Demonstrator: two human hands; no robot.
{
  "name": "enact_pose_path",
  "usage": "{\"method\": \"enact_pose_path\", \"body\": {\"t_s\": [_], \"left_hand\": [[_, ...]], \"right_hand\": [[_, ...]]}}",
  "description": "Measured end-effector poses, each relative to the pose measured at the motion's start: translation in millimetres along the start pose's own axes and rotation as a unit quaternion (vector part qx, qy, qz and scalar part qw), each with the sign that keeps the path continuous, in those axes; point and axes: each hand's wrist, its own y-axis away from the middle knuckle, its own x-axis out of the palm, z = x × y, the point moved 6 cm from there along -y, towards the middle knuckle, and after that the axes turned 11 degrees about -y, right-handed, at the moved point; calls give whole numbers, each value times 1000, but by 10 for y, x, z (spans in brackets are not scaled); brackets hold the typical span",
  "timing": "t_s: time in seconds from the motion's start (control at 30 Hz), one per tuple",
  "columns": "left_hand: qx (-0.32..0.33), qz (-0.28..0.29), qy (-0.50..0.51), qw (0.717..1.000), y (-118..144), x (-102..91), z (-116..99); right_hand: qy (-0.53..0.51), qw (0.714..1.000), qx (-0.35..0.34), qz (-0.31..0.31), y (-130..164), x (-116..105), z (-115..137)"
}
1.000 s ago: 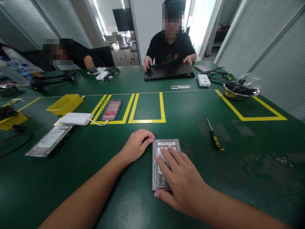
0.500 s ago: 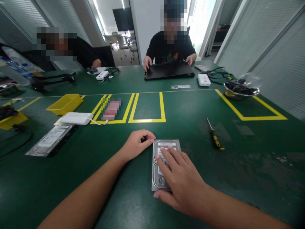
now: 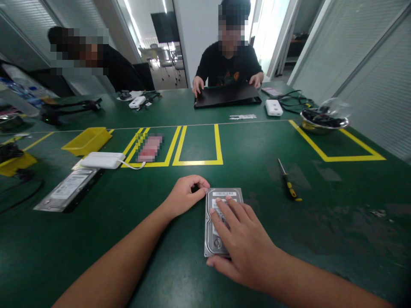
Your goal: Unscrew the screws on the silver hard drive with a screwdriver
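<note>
A silver hard drive with a white label lies flat on the green table in front of me. Spread across its top is my right hand, fingers stretched out and thumb by the near edge, covering much of the label. At the drive's far left corner, my left hand has thumb and forefinger pinched together; whatever may be between the tips is too small to make out. To the right of the drive rests a screwdriver with a black and yellow handle.
Left on the table are a second hard drive, a white power bank, a phone and a yellow bin. A metal bowl stands at the far right. Opposite, a person holds a black panel; another person leans at left.
The person at far left has shifted, and their hand no longer shows. My hands and the hard drive look the same.
</note>
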Motion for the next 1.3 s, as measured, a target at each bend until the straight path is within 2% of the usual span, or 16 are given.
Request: {"method": "enact_pose_path", "body": {"t_s": [0.5,1.1,1.3], "left_hand": [[-14,6,10,1000,-20,30,3],[0,-20,-11,1000,0,-7,-24],[-23,-23,0,999,-5,7,-12]], "right_hand": [[5,1000,1,4,6,12,6],[4,1000,-3,-7,8,-11,5],[-1,1000,-1,3,9,11,-10]]}}
